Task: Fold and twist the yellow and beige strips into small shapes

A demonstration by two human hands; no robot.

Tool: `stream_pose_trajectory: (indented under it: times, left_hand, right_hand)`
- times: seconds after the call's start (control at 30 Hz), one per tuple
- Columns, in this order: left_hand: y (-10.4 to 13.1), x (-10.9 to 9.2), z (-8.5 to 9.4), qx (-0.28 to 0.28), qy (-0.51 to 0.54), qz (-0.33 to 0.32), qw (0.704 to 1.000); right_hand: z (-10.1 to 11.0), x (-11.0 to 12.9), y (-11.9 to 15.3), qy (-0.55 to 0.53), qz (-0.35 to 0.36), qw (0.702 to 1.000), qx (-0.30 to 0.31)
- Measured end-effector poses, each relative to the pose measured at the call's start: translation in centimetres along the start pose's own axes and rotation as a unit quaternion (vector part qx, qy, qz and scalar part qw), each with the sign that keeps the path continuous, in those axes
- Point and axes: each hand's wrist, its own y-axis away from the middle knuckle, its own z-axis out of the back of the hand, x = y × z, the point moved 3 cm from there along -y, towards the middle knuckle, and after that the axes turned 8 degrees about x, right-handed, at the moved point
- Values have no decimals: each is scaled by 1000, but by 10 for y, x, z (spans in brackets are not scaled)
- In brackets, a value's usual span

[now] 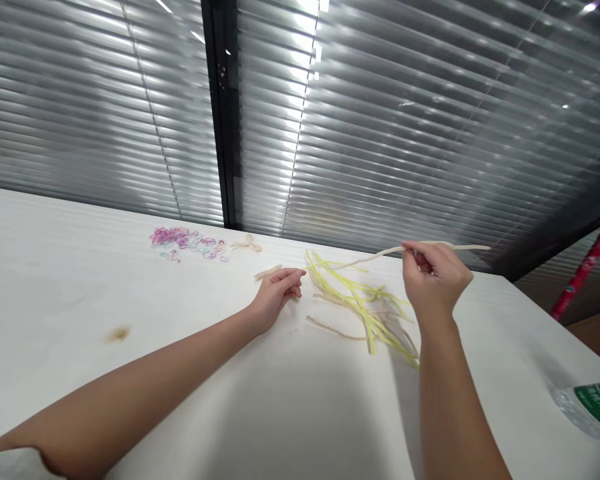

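My right hand (435,273) is raised above the right side of the cord pile, its fingers pinched on a beige cord (387,252). One end of that cord trails left toward the pile, and the other sticks out right past the knuckles. My left hand (281,293) rests low over the table, left of the pile, with thumb and fingers pressed together; anything between them is too small to tell. Loose yellow cords (357,303) lie between my hands, mixed with beige cords (333,328). Just behind my left hand is a short beige cord bundle (268,272).
A knotted beige cord (250,245) and many small coloured loops (173,237) lie toward the back of the white table (130,293). Blinds (380,133) rise behind it. A clear bottle (587,407) with a green label is at right, near a red object (584,272).
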Motion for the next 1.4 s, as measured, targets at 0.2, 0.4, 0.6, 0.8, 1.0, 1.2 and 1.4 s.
stream_pose_trajectory:
  times: [0.2,0.4,0.6,0.8,1.0,1.2,1.4]
  left_hand:
    - [-1,3,2,4,-20,-4,1000]
    - [1,4,2,2,-73,-9,997]
    - [5,2,-4,18,-123,15,992]
    - [9,1,-9,69,-120,25,990]
    - [6,5,-7,116,-176,-11,977]
    - [4,8,-4,114,-177,-11,978]
    - [4,6,-5,111,-154,-7,982]
  right_hand:
    - [-11,25,5,-31,37,998,34]
    - [-23,41,12,-23,33,994,106]
    - [-27,49,15,-19,59,992,107]
    - [-29,51,17,-16,79,993,90]
    - [-31,50,18,-18,79,991,102]
    - [-30,50,17,-13,64,991,114]
    - [-30,49,16,-16,56,991,118]
